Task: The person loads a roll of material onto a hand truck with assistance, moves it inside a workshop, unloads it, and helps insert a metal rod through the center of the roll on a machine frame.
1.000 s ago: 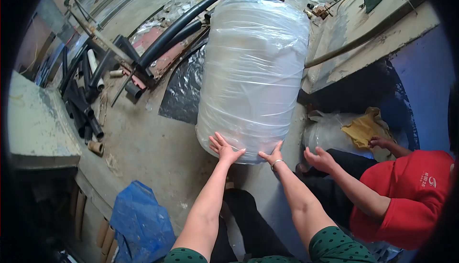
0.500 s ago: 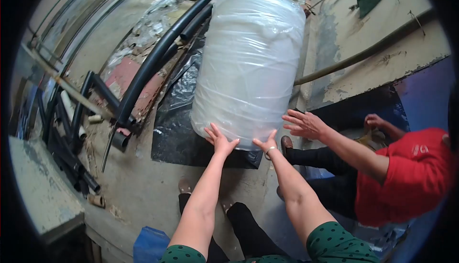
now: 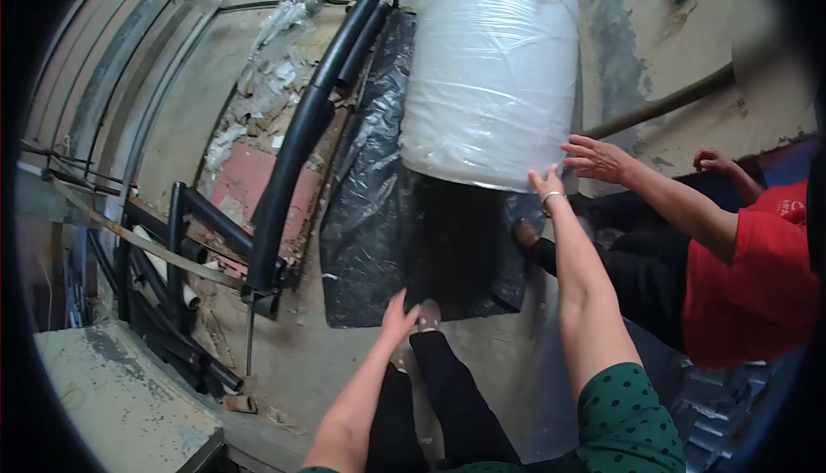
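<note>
A large roll wrapped in clear plastic (image 3: 490, 77) lies over black sheeting (image 3: 361, 215) on the floor. My right hand (image 3: 547, 186), with a bracelet on the wrist, touches the near right edge of the roll with its fingers apart. Lower and to the left, away from the roll, my left hand (image 3: 400, 318) hangs above my shoe with nothing in it and its fingers apart. Beside my right hand, a co-worker's hand (image 3: 595, 160) reaches to the roll's right side, fingers spread.
The co-worker in a red shirt (image 3: 748, 275) is at the right. Long black pipes (image 3: 297, 146) run along the left, with shorter pipes (image 3: 163, 301) piled near a pale ledge (image 3: 120, 396). A brown pole (image 3: 662, 105) slants at upper right.
The roll has shifted forward and up in view, showing more black sheeting. My left hand has come off it and dropped back; my right hand remains at its edge. The blue sheet has left view.
</note>
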Demonstrator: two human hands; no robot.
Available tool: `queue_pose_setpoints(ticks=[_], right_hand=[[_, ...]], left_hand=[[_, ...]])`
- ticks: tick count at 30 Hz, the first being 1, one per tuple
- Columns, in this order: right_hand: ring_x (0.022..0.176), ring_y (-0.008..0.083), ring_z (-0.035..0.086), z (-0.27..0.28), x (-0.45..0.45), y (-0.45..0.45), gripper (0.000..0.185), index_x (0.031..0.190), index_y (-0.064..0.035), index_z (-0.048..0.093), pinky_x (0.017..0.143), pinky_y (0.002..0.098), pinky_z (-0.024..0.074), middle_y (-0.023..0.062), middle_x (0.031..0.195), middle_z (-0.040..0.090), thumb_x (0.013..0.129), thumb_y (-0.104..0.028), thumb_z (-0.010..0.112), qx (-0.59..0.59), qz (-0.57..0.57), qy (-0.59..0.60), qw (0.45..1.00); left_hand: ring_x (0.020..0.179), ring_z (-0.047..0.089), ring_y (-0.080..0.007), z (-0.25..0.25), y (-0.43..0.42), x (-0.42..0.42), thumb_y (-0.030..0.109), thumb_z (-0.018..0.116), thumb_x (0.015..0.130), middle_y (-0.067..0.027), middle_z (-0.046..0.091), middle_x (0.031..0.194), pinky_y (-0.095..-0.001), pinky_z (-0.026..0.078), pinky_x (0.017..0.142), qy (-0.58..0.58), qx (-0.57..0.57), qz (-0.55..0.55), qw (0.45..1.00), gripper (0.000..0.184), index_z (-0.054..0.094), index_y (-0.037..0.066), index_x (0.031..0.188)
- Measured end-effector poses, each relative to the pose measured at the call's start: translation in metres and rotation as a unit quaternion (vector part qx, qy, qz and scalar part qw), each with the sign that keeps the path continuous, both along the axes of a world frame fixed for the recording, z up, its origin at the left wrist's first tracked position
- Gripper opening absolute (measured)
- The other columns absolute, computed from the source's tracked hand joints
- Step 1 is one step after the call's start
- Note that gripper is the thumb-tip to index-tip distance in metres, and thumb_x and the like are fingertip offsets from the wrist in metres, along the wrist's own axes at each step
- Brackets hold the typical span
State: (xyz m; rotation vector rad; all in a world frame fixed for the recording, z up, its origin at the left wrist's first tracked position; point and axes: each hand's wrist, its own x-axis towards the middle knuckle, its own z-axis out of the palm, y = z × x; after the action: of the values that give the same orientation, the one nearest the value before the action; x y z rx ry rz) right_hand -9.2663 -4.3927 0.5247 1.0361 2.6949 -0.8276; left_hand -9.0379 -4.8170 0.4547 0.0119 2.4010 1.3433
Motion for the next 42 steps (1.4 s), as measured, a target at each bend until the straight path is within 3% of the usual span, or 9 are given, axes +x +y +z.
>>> queue_pose_setpoints(ticks=[9,12,15,20,27,28,30,34,42], right_hand=[[0.096,0.0395,0.059,-0.028,0.127,-0.117,0.085,0.144,-0.0096,0.015,0.082,0.0452,0.0481,0.0263,0.105,0.059,0.077,-0.03,0.063,-0.033,0.156,-0.159,0.974],[0.086,0.0319,0.063,-0.041,0.256,-0.153,0.027,0.083,-0.007,0.07,0.074,0.0445,0.0509,0.0149,0.091,0.067,0.082,-0.029,0.054,0.036,0.282,-0.294,0.913],[0.09,0.0284,0.064,0.027,0.335,-0.159,0.063,0.086,-0.011,0.072,0.077,0.0404,0.05,0.0117,0.092,0.068,0.075,-0.069,0.049,-0.048,0.248,-0.427,0.868],[0.117,0.0301,0.051,0.09,0.361,-0.13,0.084,0.125,-0.0098,0.055,0.097,0.0394,0.0409,0.0131,0.123,0.057,0.07,-0.073,0.053,-0.124,0.23,-0.438,0.86],[0.122,0.0292,0.047,0.187,0.235,-0.17,0.077,0.143,-0.0091,0.027,0.1,0.0376,0.0388,0.015,0.135,0.046,0.086,-0.053,0.053,-0.376,0.072,-0.008,0.924],[0.122,0.0289,0.047,0.203,0.218,-0.194,0.071,0.144,-0.0081,0.024,0.1,0.0366,0.0386,0.0136,0.135,0.046,0.091,-0.048,0.049,-0.469,0.025,0.047,0.882],[0.124,0.0385,0.041,0.215,0.186,-0.249,0.075,0.146,-0.0121,0.016,0.102,0.0469,0.0349,0.0163,0.144,0.032,0.091,-0.06,0.035,-0.797,-0.158,0.201,0.547],[0.119,0.035,0.046,0.351,0.158,-0.288,0.088,0.139,-0.0101,0.034,0.097,0.0475,0.0384,0.021,0.137,0.041,0.082,-0.076,0.026,-0.869,-0.123,0.265,0.398],[0.107,0.0276,0.056,0.523,0.135,-0.261,0.057,0.125,-0.0048,0.052,0.094,0.0368,0.0422,0.0175,0.116,0.06,0.088,-0.048,0.053,-0.668,0.063,0.505,0.543]], left_hand=[[0.108,0.057,-0.0335,0.08,-0.262,0.282,0.036,0.067,0.074,-0.0222,0.06,0.113,-0.0389,0.045,0.092,-0.47,-0.339,0.041,0.814,0.06,0.057,-0.003,0.118],[0.109,0.057,-0.0335,0.11,-0.259,0.243,0.036,0.068,0.074,-0.0216,0.06,0.115,-0.0388,0.045,0.093,-0.435,-0.305,0.106,0.84,0.059,0.057,-0.003,0.117],[0.111,0.055,-0.0336,0.126,-0.243,0.205,0.037,0.069,0.075,-0.0207,0.059,0.117,-0.0386,0.044,0.095,-0.387,-0.239,0.187,0.871,0.058,0.058,-0.003,0.115],[0.116,0.052,-0.0323,0.144,-0.127,0.051,0.034,0.061,0.084,-0.0205,0.055,0.123,-0.0378,0.04,0.098,-0.131,-0.13,0.117,0.976,0.055,0.049,-0.001,0.125],[0.132,0.028,-0.0365,0.325,0.058,-0.093,0.023,0.062,0.084,-0.0219,0.032,0.141,-0.0413,0.024,0.109,0.188,0.12,-0.113,0.968,0.064,0.033,0.0,0.136],[0.133,0.028,-0.0368,0.355,0.07,-0.097,0.021,0.063,0.083,-0.0217,0.032,0.141,-0.0416,0.024,0.109,0.212,0.163,-0.149,0.952,0.064,0.034,0.001,0.136],[0.13,0.032,-0.0383,0.361,0.086,-0.083,0.02,0.061,0.081,-0.0209,0.031,0.142,-0.0433,0.026,0.108,0.217,0.164,-0.225,0.936,0.059,0.04,0.003,0.134],[0.134,0.028,-0.0348,0.441,0.034,-0.092,0.034,0.049,0.088,-0.0169,0.029,0.146,-0.0447,0.025,0.107,0.314,0.105,-0.357,0.874,0.058,0.038,0.007,0.138],[0.116,0.05,-0.0312,0.366,-0.095,-0.111,0.034,0.06,0.083,-0.0122,0.058,0.12,-0.0456,0.042,0.09,0.294,-0.036,-0.3,0.907,0.042,0.059,0.008,0.116]])
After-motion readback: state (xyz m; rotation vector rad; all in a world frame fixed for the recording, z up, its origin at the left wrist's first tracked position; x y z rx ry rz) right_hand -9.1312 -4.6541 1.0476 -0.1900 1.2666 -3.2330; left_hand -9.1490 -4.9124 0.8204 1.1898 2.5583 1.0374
